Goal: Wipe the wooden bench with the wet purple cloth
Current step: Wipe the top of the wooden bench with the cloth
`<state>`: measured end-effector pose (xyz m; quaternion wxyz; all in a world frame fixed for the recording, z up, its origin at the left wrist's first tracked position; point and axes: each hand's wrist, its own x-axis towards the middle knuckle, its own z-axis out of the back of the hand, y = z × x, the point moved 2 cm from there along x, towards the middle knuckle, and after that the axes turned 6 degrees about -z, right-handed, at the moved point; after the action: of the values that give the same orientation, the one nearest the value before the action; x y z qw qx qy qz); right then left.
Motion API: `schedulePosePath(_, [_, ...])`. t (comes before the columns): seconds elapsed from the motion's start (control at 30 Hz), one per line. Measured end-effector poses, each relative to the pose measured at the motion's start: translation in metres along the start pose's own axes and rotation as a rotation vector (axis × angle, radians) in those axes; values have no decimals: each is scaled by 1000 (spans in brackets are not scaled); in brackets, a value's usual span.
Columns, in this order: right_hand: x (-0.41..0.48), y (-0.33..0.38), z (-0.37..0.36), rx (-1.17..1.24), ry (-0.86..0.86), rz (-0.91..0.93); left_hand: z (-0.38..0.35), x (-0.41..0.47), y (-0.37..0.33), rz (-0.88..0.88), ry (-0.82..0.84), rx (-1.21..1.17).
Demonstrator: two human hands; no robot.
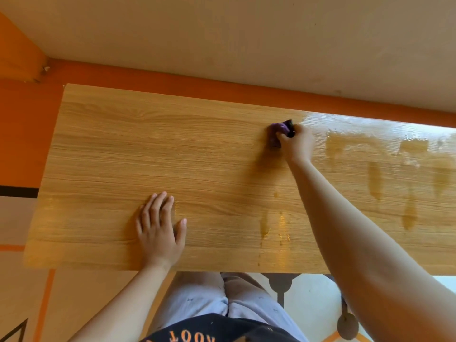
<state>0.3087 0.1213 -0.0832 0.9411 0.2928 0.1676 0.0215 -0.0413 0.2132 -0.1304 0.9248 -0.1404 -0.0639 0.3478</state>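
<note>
1 head camera looks steeply down, close over the wooden bench (197, 156).

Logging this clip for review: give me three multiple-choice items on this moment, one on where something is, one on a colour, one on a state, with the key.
1. Where is the cloth on the wooden bench?
A. near the far edge, right of centre
B. at the near left corner
C. on the floor

2. What colour is the cloth?
A. yellow
B. purple
C. white

3. How is the left hand?
A. closed around a bottle
B. raised off the bench
C. flat on the bench, holding nothing

Key: 1 A, since the right hand presses it down close to the far edge; 2 B, as purple fabric shows past the fingers; 3 C, as the palm lies down on the wood with fingers spread.
</note>
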Motion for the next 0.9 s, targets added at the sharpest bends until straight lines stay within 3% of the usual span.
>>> schedulePosePath(0.13, [-33, 30, -40, 25, 121, 106, 0, 1, -1, 4, 8, -5])
schedulePosePath(0.3, [-39, 18, -39, 2, 131, 136, 0, 1, -1, 4, 3, -2])
schedulePosePath(0.6, [-11, -77, 59, -32, -119, -112, 1, 1, 0, -4, -21, -22])
schedulePosePath(0.73, [-14, -74, 54, -6, -171, -197, 1, 1, 0, -5, -24, -27])
schedulePosePath(0.9, [-47, -21, -1, 51, 6, -24, 1, 1, 0, 2, -12, -19])
